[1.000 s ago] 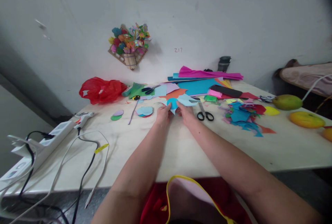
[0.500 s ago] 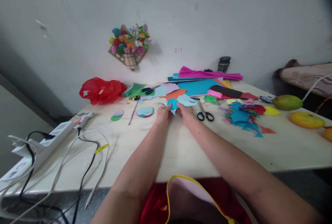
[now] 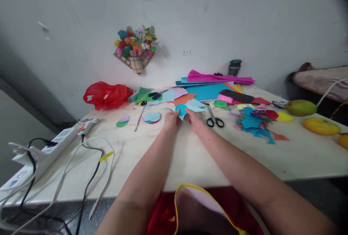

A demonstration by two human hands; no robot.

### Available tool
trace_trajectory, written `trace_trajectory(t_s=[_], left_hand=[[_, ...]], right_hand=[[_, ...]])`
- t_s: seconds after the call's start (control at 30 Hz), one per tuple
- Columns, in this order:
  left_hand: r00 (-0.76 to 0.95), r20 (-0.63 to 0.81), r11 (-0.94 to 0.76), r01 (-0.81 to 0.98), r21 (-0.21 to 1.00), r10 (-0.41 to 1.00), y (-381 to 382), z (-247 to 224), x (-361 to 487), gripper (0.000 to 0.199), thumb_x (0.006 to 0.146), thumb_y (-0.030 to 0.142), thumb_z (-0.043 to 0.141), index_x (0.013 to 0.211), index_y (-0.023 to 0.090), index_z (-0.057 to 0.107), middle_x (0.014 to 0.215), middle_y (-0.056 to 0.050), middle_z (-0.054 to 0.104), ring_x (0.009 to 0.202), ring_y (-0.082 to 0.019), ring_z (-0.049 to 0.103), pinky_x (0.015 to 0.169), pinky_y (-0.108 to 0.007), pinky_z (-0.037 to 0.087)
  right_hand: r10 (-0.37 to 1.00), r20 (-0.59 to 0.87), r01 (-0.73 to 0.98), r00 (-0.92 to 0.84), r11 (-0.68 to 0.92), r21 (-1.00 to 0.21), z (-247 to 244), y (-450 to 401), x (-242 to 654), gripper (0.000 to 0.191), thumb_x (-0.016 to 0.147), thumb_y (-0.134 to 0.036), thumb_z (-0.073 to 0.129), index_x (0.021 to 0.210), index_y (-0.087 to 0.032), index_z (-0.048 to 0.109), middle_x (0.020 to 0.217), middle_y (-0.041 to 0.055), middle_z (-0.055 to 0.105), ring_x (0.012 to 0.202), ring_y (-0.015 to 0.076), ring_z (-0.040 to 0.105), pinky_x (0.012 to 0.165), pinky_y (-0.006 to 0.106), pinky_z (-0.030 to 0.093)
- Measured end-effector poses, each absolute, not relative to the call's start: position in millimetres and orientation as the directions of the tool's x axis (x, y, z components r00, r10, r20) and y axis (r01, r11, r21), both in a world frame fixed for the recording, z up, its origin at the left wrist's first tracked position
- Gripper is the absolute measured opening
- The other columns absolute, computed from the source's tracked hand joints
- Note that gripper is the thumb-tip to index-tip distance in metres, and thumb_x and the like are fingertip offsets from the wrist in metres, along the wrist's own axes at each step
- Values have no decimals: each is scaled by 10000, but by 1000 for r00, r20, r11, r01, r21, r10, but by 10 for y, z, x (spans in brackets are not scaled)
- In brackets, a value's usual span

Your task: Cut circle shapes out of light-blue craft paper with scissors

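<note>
A bright blue paper circle (image 3: 181, 110) lies over a pale blue sheet of paper (image 3: 195, 106) with ragged edges. My left hand (image 3: 171, 119) pinches the circle and the sheet from the left, thumb on top. From the right, my right hand (image 3: 194, 118) grips them the same way, with most fingers hidden underneath. Close by my right hand rest black-handled scissors (image 3: 215, 120), their blades pointing away from me. Left of my left hand sits a small stack of cut paper circles (image 3: 152, 116), pale blue on top.
A pile of coloured paper scraps (image 3: 252, 119) and mangoes (image 3: 320, 125) lie to the right. Paper sheets (image 3: 209, 91), a black phone (image 3: 237, 96) and a second pair of scissors (image 3: 155, 95) are farther back. A red plastic bag (image 3: 107, 95) and a power strip (image 3: 57, 148) stand left.
Hardly anything differs. Both hands keep their hold on the blue circle and pale blue sheet, in nearly the same place.
</note>
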State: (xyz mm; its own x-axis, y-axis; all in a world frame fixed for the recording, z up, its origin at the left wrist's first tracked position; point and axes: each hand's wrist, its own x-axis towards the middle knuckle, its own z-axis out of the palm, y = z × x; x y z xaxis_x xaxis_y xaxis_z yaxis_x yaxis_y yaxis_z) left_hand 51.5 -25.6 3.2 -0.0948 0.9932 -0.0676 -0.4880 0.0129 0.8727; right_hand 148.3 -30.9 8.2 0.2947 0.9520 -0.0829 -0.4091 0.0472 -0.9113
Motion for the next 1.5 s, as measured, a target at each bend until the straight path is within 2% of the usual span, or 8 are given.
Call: trace_trajectory(t_s=[0.3, 0.53, 0.67, 0.87, 1.0, 1.23, 1.5], left_hand=[[-82, -92, 38, -506, 861, 992, -255, 33, 496, 462, 712, 255, 881, 550, 181, 455, 476, 48, 462, 434, -77, 439, 460, -223, 350], [-13, -101, 78, -546, 834, 995, -224, 11, 448, 215, 769, 159, 806, 677, 151, 612, 635, -33, 641, 578, -146, 618, 627, -287, 523], [0, -139, 113, -581, 806, 990, -232, 56, 448, 112, 838, 162, 724, 757, 143, 649, 684, -53, 679, 634, -169, 659, 721, -333, 578], [-12, -207, 157, -611, 776, 978, -239, 112, 462, 178, 927, 261, 632, 792, 149, 651, 700, -71, 684, 706, -205, 703, 745, -345, 586], [12, -182, 152, -602, 783, 983, -211, 72, 450, 181, 910, 302, 669, 814, 148, 663, 719, -74, 695, 729, -215, 711, 732, -350, 592], [63, -83, 104, -569, 816, 995, -138, -77, 401, 155, 826, 204, 765, 741, 125, 663, 665, -49, 658, 590, -158, 630, 649, -311, 568], [28, -115, 109, -591, 799, 993, -194, -8, 435, 114, 804, 107, 739, 726, 128, 659, 699, -49, 672, 611, -161, 632, 678, -321, 555]], right_hand=[[949, -58, -389, 311, 71, -919, 33, -269, 1493, 158, 639, -239, 723, 726, -204, 596, 554, -31, 611, 456, 135, 528, 382, 242, 288], [944, -52, -381, 326, 81, -921, 66, -295, 1490, 133, 627, -221, 721, 669, -207, 596, 523, -32, 597, 434, 121, 505, 362, 236, 299], [941, -44, -372, 335, 90, -924, 52, -281, 1491, 152, 619, -221, 734, 663, -206, 590, 492, -39, 575, 428, 121, 501, 358, 230, 298], [935, -49, -363, 351, 87, -928, 7, -245, 1495, 159, 618, -228, 733, 693, -208, 595, 492, -55, 576, 417, 120, 491, 359, 227, 289], [934, -42, -333, 354, 84, -939, -3, -239, 1498, 168, 610, -244, 737, 700, -205, 602, 487, -50, 581, 412, 125, 502, 363, 227, 287], [942, 16, -297, 334, 121, -947, -47, -219, 1508, 172, 614, -258, 731, 731, -209, 614, 495, -48, 581, 425, 136, 513, 364, 235, 294], [957, -10, -369, 289, 102, -924, 26, -290, 1514, 200, 596, -235, 734, 749, -203, 609, 535, -44, 608, 436, 133, 533, 366, 230, 296]])
